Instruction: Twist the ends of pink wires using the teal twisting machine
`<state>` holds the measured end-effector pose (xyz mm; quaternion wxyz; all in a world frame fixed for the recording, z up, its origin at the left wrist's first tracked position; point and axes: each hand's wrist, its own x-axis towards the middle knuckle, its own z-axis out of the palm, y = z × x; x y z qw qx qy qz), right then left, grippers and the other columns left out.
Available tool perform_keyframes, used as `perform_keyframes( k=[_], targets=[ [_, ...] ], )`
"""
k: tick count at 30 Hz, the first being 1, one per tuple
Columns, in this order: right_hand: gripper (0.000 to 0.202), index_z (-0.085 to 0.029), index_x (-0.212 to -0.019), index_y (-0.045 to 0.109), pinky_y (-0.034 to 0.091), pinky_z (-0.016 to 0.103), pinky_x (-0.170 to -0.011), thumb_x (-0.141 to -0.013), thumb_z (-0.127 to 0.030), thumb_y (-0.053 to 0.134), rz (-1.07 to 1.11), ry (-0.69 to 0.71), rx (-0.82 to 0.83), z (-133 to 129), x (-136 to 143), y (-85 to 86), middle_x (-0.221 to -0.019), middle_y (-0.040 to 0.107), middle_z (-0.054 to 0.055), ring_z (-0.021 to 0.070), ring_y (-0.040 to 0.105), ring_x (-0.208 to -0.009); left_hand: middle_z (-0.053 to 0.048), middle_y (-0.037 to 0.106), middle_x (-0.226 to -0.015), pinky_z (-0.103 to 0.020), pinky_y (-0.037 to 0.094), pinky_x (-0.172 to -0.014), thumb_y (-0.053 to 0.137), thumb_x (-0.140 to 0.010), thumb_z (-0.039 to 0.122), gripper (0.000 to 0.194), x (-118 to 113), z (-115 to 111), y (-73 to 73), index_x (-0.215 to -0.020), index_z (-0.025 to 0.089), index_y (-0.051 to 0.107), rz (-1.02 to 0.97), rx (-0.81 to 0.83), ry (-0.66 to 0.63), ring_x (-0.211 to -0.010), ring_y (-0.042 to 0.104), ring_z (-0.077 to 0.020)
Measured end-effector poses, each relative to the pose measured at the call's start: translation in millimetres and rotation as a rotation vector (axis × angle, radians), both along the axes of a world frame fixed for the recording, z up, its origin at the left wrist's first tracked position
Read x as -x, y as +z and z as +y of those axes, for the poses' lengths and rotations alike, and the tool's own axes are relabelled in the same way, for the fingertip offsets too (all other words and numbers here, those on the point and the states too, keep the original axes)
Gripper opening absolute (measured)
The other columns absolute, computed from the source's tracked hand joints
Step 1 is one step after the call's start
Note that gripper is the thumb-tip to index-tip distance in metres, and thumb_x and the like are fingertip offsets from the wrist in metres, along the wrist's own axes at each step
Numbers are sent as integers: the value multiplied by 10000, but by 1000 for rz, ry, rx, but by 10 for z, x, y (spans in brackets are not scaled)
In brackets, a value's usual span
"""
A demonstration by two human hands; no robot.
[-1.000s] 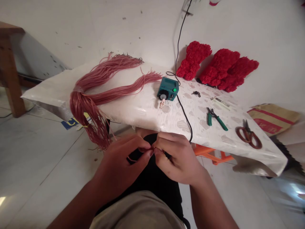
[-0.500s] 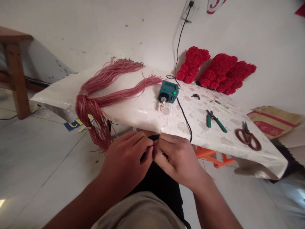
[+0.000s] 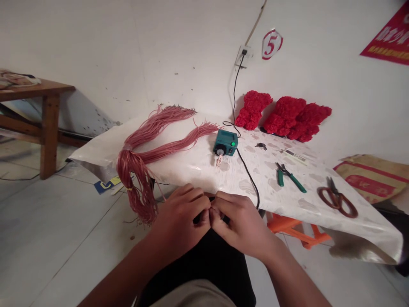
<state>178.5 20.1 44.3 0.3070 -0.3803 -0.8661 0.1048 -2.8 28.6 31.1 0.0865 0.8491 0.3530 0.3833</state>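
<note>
Left hand (image 3: 182,216) and right hand (image 3: 239,218) are curled fingertip-to-fingertip, any hold hidden; over the table's (image 3: 306,209) front edge the pink cord bundle (image 3: 128,163) is draped, long axis running back-right, folded end down.

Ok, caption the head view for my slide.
Left hand and right hand meet near pink cords, a teal box, pliers and scissors.

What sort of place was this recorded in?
Probably a small indoor handicraft workspace: a bundle of pink cords, green-handled pliers and brown-handled scissors lie out in front of the person. Whether it is a home or a workshop, I cannot tell.
</note>
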Motion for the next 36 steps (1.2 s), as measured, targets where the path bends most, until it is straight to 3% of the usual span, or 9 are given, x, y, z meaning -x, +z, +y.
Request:
perform_keyframes(
  k=[6, 14, 23, 29, 32, 36],
  targets=[
    [195, -170, -823, 631, 342, 241, -571, -971, -164, 504, 142, 11, 5, 3, -53, -32, -707, 507, -13, 101, 473, -604, 4, 650, -830, -310, 447, -761, 589, -870, 103, 90, 20, -71, 2, -856, 186, 623, -165, 157, 32, -811, 595, -167],
    [147, -157, -834, 679, 385, 227, -532, -914, -98, 570, 336, -39, -167, -27, 3, -125, -640, 495, -18, 95, 488, -548, 37, 699, -831, -236, 480, -717, 568, -905, 169, 146, -37, -127, -109, -859, 238, 688, -296, 388, 14, -787, 659, -126],
    [121, -167, -833, 657, 403, 215, -536, -916, -108, 591, 475, -83, -213, -90, 68, -141, -648, 508, -20, 97, 509, -565, -52, 770, -888, -299, 538, -738, 555, -862, 327, 209, -175, -190, -105, -890, 188, 708, -431, 578, 114, -809, 717, -209],
    [293, -186, -660, 512, 383, 205, -541, -937, -205, 606, 551, -137, -59, -146, -89, -103, -600, 480, -43, 87, 473, -550, -51, 734, -858, -314, 549, -753, 516, -899, 363, 204, -144, -285, -85, -864, 203, 637, -414, 587, 84, -828, 699, -218],
    [244, -190, -738, 532, 393, 229, -581, -976, -227, 490, 432, -29, 73, -193, -161, -68, -663, 521, -20, 110, 503, -609, -37, 725, -850, -305, 546, -743, 518, -895, 307, 153, -155, -332, -92, -858, 215, 635, -338, 524, 42, -805, 692, -203],
    [217, -205, -720, 423, 324, 252, -571, -935, -175, 432, 215, 70, 89, -240, -220, -6, -672, 457, -27, 112, 423, -598, -16, 701, -821, -298, 536, -711, 475, -917, 251, 140, -169, -366, -91, -857, 227, 600, -281, 438, -17, -783, 683, -188]
  ],
)
